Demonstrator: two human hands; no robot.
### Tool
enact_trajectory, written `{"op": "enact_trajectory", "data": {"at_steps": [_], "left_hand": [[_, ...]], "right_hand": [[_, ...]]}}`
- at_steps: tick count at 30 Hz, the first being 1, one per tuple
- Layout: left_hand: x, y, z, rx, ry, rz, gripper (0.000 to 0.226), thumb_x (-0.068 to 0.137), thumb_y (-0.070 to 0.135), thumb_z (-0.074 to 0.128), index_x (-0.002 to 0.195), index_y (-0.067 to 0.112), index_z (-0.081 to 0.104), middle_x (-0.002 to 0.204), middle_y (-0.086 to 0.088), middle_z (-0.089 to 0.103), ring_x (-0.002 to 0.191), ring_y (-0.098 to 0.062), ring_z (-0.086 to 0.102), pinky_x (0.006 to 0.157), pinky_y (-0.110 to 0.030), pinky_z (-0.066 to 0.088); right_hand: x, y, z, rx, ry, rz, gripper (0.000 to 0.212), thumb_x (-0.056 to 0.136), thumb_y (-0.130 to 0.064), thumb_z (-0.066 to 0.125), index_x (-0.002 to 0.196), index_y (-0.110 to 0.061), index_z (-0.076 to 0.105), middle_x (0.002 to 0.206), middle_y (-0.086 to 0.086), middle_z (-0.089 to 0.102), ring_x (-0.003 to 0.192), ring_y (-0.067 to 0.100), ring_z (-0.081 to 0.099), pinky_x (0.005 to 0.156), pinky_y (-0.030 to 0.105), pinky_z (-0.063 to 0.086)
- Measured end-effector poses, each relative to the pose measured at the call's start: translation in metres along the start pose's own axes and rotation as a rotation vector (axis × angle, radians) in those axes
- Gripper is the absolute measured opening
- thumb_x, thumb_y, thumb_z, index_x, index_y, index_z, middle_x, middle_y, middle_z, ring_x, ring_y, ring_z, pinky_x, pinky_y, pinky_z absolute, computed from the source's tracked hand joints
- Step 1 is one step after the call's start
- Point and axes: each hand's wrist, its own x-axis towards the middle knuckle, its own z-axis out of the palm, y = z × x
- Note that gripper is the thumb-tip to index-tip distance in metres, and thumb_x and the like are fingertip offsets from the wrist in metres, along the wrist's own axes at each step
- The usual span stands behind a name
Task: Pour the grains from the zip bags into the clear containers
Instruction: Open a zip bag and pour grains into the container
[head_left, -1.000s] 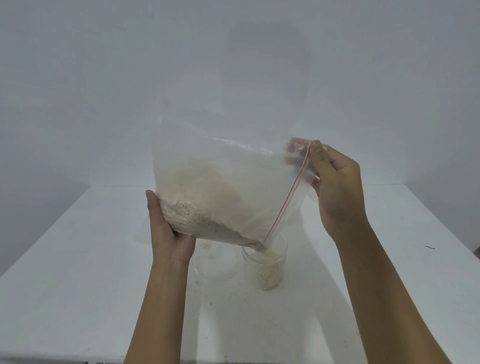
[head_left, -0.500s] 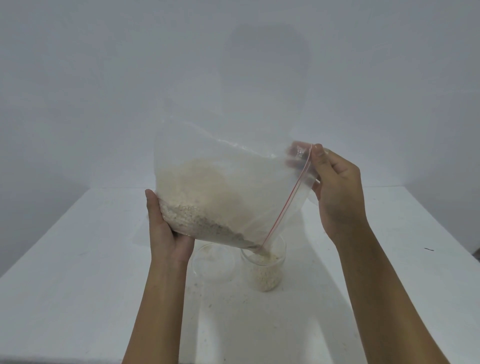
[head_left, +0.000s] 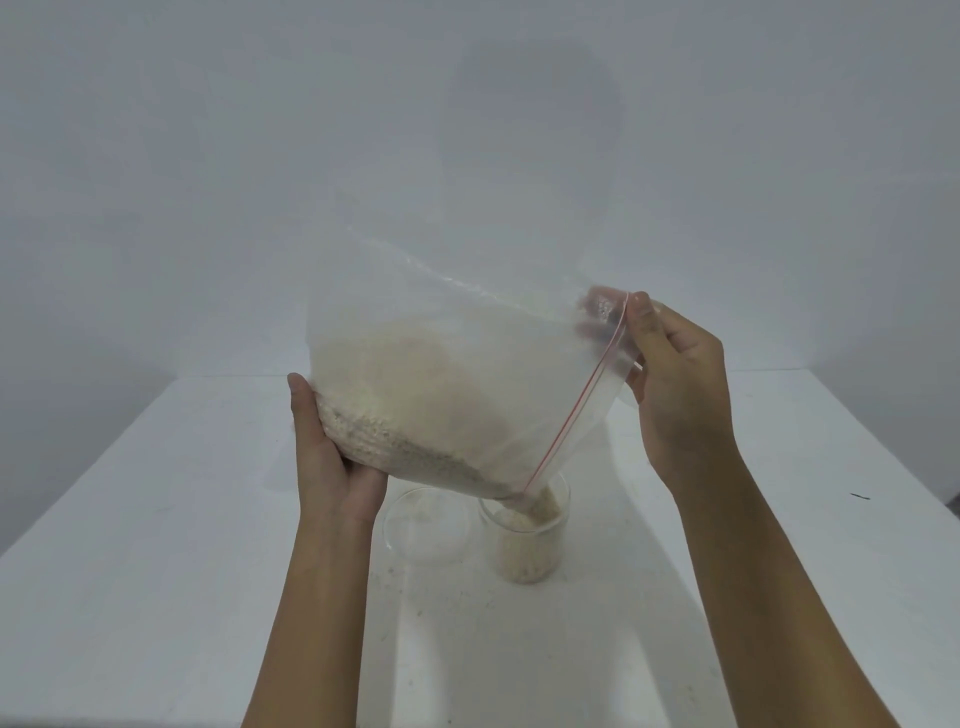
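A clear zip bag (head_left: 457, 374) with a red zip line, holding pale grains, is tilted above the white table (head_left: 156, 545). My left hand (head_left: 332, 457) cups its bottom from beneath, thumb up along the side. My right hand (head_left: 670, 384) pinches the bag's upper mouth corner, fingertips showing through the plastic. The lower mouth corner dips into a clear container (head_left: 527, 540), and grains stream into it; it is well over half full. A second clear container (head_left: 428, 525) stands just left of it, nearly bare inside.
Stray grains and dust lie scattered on the table in front of the two containers. A small dark speck (head_left: 860, 496) sits near the right edge. A plain grey wall rises behind the table's far edge.
The grain level in the right container has risen as the pour goes on. Both hands and the bag have stayed almost in place.
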Motion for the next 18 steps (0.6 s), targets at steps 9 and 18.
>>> {"op": "enact_trajectory", "data": {"at_steps": [9, 18], "left_hand": [[0.0028, -0.0002, -0.0007, 0.015, -0.009, 0.003, 0.057, 0.096, 0.055, 0.058, 0.141, 0.020, 0.061, 0.136, -0.003, 0.067, 0.125, -0.023, 0.065, 0.105, -0.043, 0.052], [0.0036, 0.0003, -0.0009, -0.001, -0.014, -0.007, 0.058, 0.093, 0.054, 0.059, 0.140, 0.020, 0.061, 0.136, -0.003, 0.067, 0.126, -0.023, 0.064, 0.099, -0.042, 0.056]], "right_hand": [[0.0006, 0.0007, -0.0011, 0.006, 0.002, 0.007, 0.033, 0.107, -0.024, 0.046, 0.114, -0.006, 0.074, 0.113, 0.007, 0.077, 0.103, 0.025, 0.074, 0.096, 0.040, 0.058], [-0.0005, 0.0013, 0.0005, 0.000, 0.005, 0.009, 0.033, 0.107, -0.024, 0.046, 0.114, -0.007, 0.074, 0.112, 0.005, 0.077, 0.103, 0.022, 0.075, 0.097, 0.039, 0.058]]}}
